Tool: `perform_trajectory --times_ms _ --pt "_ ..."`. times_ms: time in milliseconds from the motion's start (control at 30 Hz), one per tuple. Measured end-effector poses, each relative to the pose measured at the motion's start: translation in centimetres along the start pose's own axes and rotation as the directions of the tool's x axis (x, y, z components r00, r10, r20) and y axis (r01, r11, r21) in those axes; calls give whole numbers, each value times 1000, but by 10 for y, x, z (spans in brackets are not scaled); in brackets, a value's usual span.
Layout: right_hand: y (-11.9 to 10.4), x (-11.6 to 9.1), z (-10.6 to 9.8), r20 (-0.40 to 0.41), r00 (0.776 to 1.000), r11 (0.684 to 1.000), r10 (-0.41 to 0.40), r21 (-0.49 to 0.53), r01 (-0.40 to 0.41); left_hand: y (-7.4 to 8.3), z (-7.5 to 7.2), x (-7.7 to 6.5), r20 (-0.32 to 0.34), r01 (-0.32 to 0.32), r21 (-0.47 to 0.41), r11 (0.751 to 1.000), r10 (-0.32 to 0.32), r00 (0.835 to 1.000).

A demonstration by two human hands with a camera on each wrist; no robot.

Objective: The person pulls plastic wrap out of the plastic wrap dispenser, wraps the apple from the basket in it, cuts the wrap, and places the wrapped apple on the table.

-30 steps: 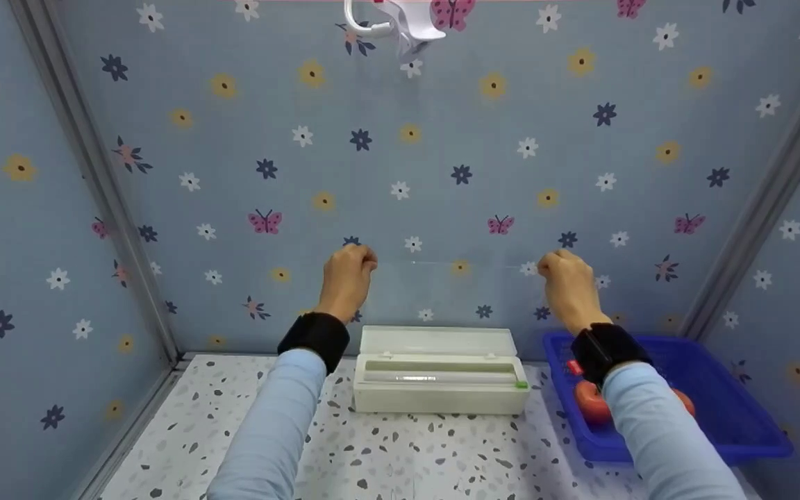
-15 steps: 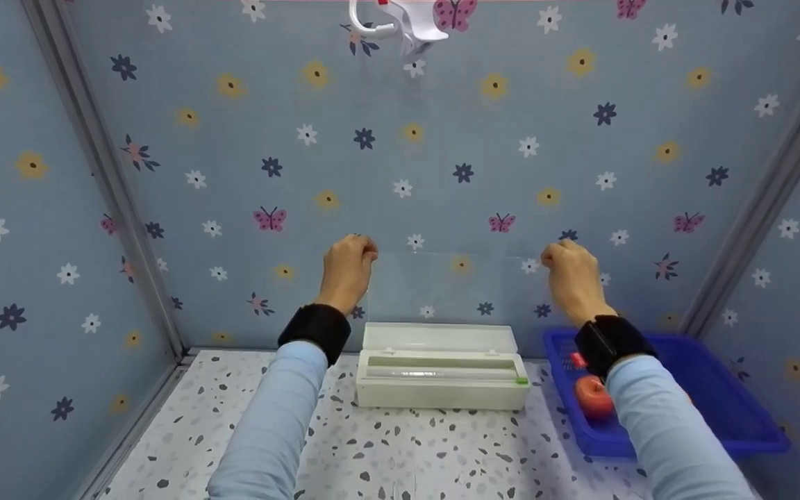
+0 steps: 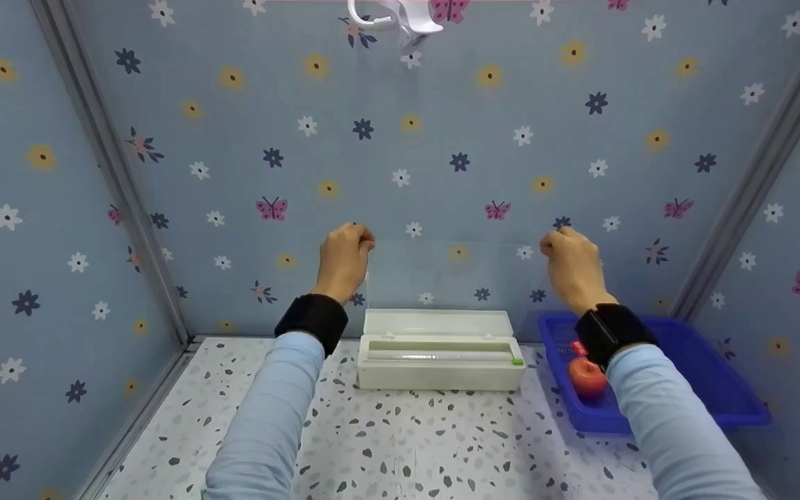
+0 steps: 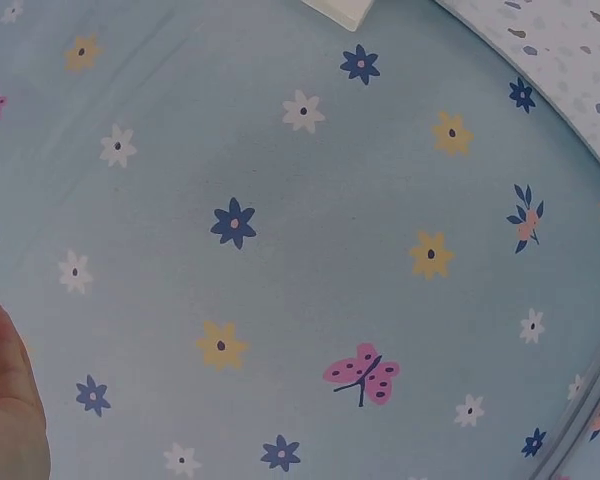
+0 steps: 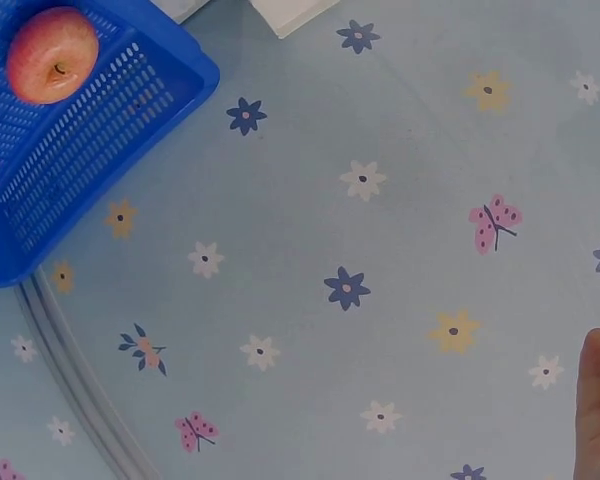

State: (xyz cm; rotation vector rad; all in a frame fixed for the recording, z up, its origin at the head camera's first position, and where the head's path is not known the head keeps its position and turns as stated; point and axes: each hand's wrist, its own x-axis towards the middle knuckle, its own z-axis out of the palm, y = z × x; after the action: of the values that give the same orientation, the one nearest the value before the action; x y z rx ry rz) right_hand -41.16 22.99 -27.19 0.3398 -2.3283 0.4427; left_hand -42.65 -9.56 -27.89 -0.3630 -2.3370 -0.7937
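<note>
Clear film spans between the left hand and the right hand, each pinching one of its upper corners; where its lower end lies is hard to tell. Beneath, near the back edge of the speckled desk, a pale box stands with its lid raised and a roll inside. By the back right corner, a blue basket holds apples.

Red apples in a blue basket, speckled tabletop, white hooked object before a flowered wall.
</note>
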Motion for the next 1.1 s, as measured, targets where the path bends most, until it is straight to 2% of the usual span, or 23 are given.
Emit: perform_trajectory --times_ms 167,333,567,667,800,900,1100 --pt "-5 -12 -9 0 999 999 -39 -16 39 2 -6 -11 5 8 -5 1000 -8 1000" --pt "-7 -30 -16 -15 997 997 -77 -20 77 5 -12 -24 -7 -25 -9 1000 25 1000" --pt "-8 -64 -26 2 999 999 -36 30 36 9 -18 -53 19 -75 -28 997 75 997" --pt "-11 -81 -29 -6 999 998 -50 43 51 9 -22 -69 2 -108 -40 993 108 994" --pt "-16 -107 -33 -39 993 992 -113 58 115 5 -27 -97 -10 -154 -52 987 154 988" --pt "-18 -128 -35 -73 982 982 -173 64 178 5 -32 -120 9 -173 -68 983 174 985" --pt "-12 -165 -32 -127 956 959 -264 72 274 3 -33 -157 78 -212 -95 973 220 972"
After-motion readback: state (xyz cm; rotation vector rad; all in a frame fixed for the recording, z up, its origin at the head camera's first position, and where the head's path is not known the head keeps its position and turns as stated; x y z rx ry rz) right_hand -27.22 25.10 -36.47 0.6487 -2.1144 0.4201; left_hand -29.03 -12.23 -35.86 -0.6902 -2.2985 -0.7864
